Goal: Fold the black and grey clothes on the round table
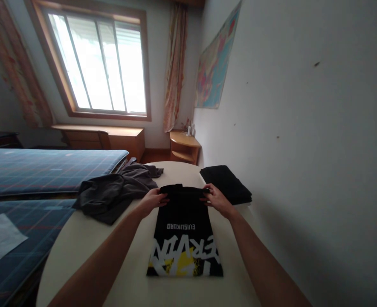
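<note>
A black T-shirt (184, 217) with white and yellow lettering lies folded into a long rectangle on the round cream table (127, 264). Its far edge is pinched at both corners: my left hand (152, 200) grips the left one, my right hand (216, 199) the right one. The fingers of both hands are closed on the fabric, and that edge looks slightly raised. Just beyond my right hand sits a stack of folded black clothes (226, 181) on something white. A crumpled dark grey garment (111, 192) lies to the left of my left hand, partly over the table's edge.
Blue plaid mattresses (47, 168) stand left of the table, with a white sheet of paper (1, 238) on the nearer one. The white wall (303, 179) runs close along the right. A wooden corner shelf (185, 143) and a desk (124, 132) stand at the back.
</note>
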`<state>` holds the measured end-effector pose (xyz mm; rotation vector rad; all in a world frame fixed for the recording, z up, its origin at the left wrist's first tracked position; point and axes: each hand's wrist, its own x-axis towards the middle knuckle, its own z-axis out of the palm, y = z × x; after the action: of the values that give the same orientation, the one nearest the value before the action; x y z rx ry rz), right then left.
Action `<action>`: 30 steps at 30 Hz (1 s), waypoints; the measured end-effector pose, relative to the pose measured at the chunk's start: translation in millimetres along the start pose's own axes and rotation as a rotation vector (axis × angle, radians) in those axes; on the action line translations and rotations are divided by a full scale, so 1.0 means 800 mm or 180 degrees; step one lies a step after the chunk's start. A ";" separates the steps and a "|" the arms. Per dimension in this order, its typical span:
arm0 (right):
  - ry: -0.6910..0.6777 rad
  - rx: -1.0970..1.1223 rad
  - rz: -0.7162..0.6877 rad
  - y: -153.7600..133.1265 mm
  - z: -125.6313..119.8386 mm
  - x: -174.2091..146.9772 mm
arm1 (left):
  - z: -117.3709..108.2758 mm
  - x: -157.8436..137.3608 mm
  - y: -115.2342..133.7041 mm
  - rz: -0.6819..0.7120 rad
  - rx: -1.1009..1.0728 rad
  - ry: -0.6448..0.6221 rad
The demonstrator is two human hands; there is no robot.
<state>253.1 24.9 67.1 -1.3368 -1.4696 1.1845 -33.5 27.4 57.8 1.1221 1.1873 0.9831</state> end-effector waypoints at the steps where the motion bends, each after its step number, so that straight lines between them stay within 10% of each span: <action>1: 0.0021 -0.0017 -0.0116 -0.006 -0.003 -0.002 | -0.001 -0.002 0.004 0.0063 -0.0077 -0.0045; 16: -0.0905 -0.0061 -0.0582 -0.020 -0.035 -0.105 | -0.013 -0.095 -0.020 0.0705 0.0100 -0.1293; 30: -0.0626 -0.0975 -0.1077 0.061 -0.007 -0.161 | -0.015 -0.131 -0.092 0.1805 0.1755 -0.0842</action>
<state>285.3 -102.5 24.7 -1.1258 -1.9927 0.9153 -59.4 -86.5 4.6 2.0397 0.9589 0.8969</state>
